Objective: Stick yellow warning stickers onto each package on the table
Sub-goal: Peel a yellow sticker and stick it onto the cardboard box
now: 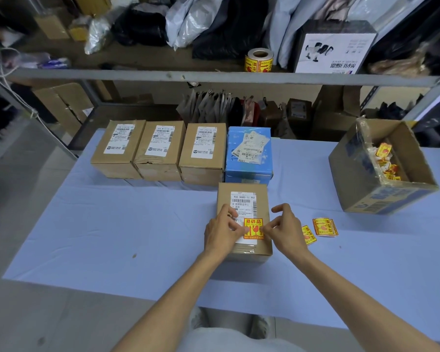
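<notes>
Head view: on the brown package (262,199), the left hand (221,232) presses the yellow sticker (253,228) with loosely bent fingers; the right hand (287,232) pinches its right edge.

Dim even light, soft blur, warped edges

R hand (287,231) pinches yellow sticker (252,224) on pkg (224,196) — L hand (221,233) presses it.
</notes>
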`<action>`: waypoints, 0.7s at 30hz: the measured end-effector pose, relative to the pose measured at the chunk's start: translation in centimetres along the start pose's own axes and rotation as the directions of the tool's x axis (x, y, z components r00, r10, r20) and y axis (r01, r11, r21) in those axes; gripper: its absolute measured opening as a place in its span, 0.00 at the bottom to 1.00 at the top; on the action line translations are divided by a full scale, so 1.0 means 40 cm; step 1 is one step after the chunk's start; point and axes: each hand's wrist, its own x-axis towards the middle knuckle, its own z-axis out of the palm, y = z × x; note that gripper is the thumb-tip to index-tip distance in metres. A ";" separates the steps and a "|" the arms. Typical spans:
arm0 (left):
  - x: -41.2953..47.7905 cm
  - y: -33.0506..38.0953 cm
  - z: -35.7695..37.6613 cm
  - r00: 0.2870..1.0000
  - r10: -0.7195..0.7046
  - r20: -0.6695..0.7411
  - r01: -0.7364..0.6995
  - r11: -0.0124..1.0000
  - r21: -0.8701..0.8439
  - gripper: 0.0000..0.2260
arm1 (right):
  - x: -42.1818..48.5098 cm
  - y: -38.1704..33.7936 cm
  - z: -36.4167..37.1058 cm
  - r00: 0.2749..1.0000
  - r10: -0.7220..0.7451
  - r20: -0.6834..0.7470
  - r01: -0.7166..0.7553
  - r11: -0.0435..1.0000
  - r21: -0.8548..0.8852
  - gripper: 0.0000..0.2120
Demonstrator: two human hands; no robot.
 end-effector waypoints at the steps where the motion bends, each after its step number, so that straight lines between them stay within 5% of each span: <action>1: 0.000 -0.001 0.000 1.000 0.002 0.000 -0.002 1.000 -0.001 0.17 | -0.001 0.002 0.001 1.000 -0.007 -0.003 0.007 1.000 -0.005 0.22; 14: -0.001 -0.014 0.009 0.997 0.072 -0.019 -0.071 0.997 0.044 0.11 | 0.000 0.011 0.002 0.993 -0.093 -0.077 0.076 0.977 -0.199 0.16; 18: -0.003 -0.029 0.001 0.994 0.111 0.001 -0.111 0.994 -0.003 0.06 | 0.002 0.047 -0.011 0.954 -0.292 -0.070 0.274 0.942 -0.196 0.10; 21: -0.008 -0.032 -0.010 0.984 0.176 0.024 -0.177 0.983 0.050 0.07 | -0.001 0.070 -0.014 0.922 -0.379 0.077 0.386 0.887 -0.253 0.14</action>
